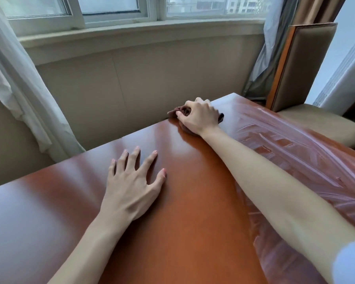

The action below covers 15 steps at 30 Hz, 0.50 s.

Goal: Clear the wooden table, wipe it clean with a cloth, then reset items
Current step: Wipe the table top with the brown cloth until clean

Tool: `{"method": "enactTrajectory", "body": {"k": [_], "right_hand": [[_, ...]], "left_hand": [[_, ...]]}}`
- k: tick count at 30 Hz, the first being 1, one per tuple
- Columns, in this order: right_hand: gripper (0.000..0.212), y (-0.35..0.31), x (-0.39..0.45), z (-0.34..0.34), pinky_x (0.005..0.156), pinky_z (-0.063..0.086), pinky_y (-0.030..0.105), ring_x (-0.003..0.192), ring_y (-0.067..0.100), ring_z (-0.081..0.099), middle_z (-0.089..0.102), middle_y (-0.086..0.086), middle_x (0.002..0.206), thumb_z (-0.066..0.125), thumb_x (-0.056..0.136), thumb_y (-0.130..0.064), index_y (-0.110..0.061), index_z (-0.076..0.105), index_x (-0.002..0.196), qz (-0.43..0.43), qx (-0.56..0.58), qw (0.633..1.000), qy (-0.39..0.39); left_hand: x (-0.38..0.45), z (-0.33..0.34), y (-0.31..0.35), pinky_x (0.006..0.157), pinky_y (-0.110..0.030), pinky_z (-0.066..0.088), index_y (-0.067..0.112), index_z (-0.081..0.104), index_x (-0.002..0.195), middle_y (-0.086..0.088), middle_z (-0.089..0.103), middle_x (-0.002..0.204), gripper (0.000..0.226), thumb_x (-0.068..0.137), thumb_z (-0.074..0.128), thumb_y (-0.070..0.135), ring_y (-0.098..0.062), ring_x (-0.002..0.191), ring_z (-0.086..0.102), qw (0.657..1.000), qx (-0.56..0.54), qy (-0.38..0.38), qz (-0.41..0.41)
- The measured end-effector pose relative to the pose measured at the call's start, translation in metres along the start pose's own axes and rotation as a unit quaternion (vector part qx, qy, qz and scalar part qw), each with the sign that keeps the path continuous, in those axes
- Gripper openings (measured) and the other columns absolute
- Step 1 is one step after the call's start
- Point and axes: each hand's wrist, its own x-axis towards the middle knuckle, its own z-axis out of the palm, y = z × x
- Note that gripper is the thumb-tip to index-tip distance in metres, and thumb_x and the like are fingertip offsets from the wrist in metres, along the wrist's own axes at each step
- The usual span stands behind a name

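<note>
We see the wooden table (193,212) open across its middle and near-left stretch — a hand could sweep there freely. Our left hand (131,181) lies flat with spread fingers on the left-centre, blocking that patch. The right hand (199,116) grips a bunched brown cloth (181,111) at the far edge, its forearm crossing the right half diagonally. Beyond the far edge the wall panel (141,89) stands close — no passage past it. A chair (301,66) stands just beside the far-right corner, a curtain (19,89) hangs off the left.
</note>
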Motion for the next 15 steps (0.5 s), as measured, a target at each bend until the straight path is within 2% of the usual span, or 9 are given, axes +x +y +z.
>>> {"method": "enactTrajectory", "body": {"k": [3,6,12,15], "right_hand": [[0.031,-0.002,0.032,0.012,0.077,0.032,0.037,0.112,0.035,0.055,0.062,0.005,0.108,0.058,0.09,-0.05,-0.026,0.072,0.104,0.018,-0.012,1.0,-0.006],[0.029,-0.005,0.024,0.008,0.076,0.03,0.037,0.11,0.035,0.055,0.061,0.006,0.106,0.058,0.088,-0.046,-0.024,0.071,0.101,0.022,-0.016,1.0,-0.001],[0.028,-0.018,-0.097,-0.037,0.079,0.045,0.039,0.099,0.032,0.059,0.063,0.0,0.096,0.058,0.083,-0.052,-0.027,0.069,0.091,-0.034,0.003,0.999,-0.008],[0.031,-0.024,-0.175,-0.067,0.076,0.047,0.037,0.093,0.028,0.06,0.064,-0.005,0.092,0.058,0.082,-0.055,-0.029,0.07,0.091,-0.064,0.0,0.998,-0.001]], "left_hand": [[0.0,0.0,0.0,0.125,-0.044,-0.001,0.053,0.014,0.155,0.006,0.008,0.168,0.074,0.086,0.008,0.078,-0.018,0.155,-0.002,1.0,0.004,0.0,-0.004],[-0.002,-0.003,0.001,0.125,-0.045,0.0,0.053,0.014,0.155,0.005,0.008,0.168,0.074,0.085,0.008,0.077,-0.019,0.155,-0.001,1.0,0.002,-0.005,-0.005],[-0.001,-0.004,0.002,0.124,-0.048,0.003,0.049,0.019,0.156,0.0,0.013,0.168,0.067,0.094,0.021,0.073,-0.024,0.155,0.004,1.0,-0.008,-0.017,-0.003],[-0.005,-0.007,0.003,0.124,-0.049,0.004,0.047,0.021,0.156,-0.003,0.014,0.168,0.065,0.096,0.023,0.071,-0.026,0.155,0.006,1.0,-0.013,-0.02,0.005]]}}
